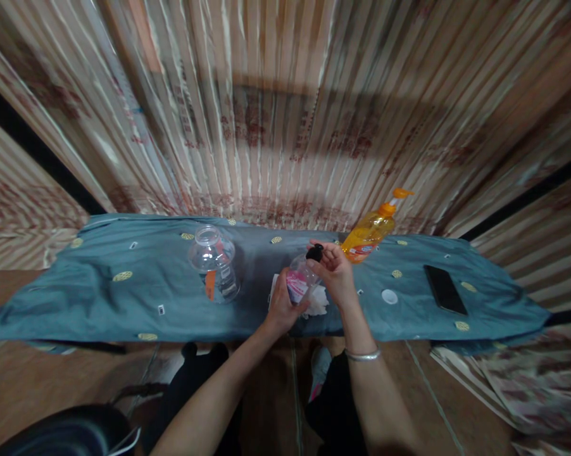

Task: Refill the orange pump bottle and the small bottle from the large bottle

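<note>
My left hand (282, 305) is wrapped around a small clear bottle (299, 282) with a pink label, tilted over the middle of the table. At its top, the fingers of my right hand (335, 272) close on a black cap (315, 253), which seems to sit at the bottle's mouth; whether it is screwed on I cannot tell. Under the bottle lies a crumpled white tissue (320, 301). Just beyond my right hand stands an orange pump bottle (364, 235) of yellow-orange liquid. Left of my hands is a large clear plastic jar (214, 266) without a lid.
A teal cloth (171, 320) with yellow motifs covers the narrow table. To the right lie a round white lid (389, 296) and a black phone (445, 289). A striped curtain (266, 145) hangs close behind, with dark poles at both sides.
</note>
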A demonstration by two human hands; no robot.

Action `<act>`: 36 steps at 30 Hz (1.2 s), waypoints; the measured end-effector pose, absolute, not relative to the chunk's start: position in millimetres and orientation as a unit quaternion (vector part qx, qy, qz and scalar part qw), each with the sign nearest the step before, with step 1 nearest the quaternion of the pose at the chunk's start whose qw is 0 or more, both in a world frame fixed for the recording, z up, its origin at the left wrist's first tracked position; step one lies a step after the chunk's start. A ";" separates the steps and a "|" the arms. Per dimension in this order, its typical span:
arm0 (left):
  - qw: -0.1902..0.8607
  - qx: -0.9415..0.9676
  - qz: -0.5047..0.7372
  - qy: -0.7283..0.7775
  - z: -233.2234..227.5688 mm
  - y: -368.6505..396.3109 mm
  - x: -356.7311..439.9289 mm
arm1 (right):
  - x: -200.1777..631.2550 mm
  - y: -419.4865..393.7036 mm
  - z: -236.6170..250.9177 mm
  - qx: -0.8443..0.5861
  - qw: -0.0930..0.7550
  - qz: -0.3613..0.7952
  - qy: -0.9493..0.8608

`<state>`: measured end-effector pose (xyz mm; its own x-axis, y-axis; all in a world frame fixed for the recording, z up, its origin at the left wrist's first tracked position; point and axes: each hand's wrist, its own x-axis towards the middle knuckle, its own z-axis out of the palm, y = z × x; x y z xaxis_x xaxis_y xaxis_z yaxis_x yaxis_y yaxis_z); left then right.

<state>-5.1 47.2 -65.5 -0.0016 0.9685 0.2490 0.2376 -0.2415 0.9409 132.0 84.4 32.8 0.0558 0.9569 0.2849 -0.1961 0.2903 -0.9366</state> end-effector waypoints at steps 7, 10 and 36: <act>0.366 0.607 0.501 0.498 -62.6 45.3 -6.6 | 139.2 81.2 40.3 -0.356 0.574 0.494 -0.548; 0.368 0.604 0.501 0.499 -62.8 45.4 -6.4 | 134.7 81.5 38.2 -0.364 0.600 0.477 -0.529; 0.355 0.616 0.497 0.498 -62.3 44.5 -6.0 | 136.8 80.9 40.3 -0.370 0.588 0.484 -0.532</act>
<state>-6.0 44.5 -62.3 0.0108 0.9659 0.2587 0.2603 -0.2526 0.9319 136.8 80.9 40.3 -0.0343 0.9632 0.2666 -0.1751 0.2568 -0.9505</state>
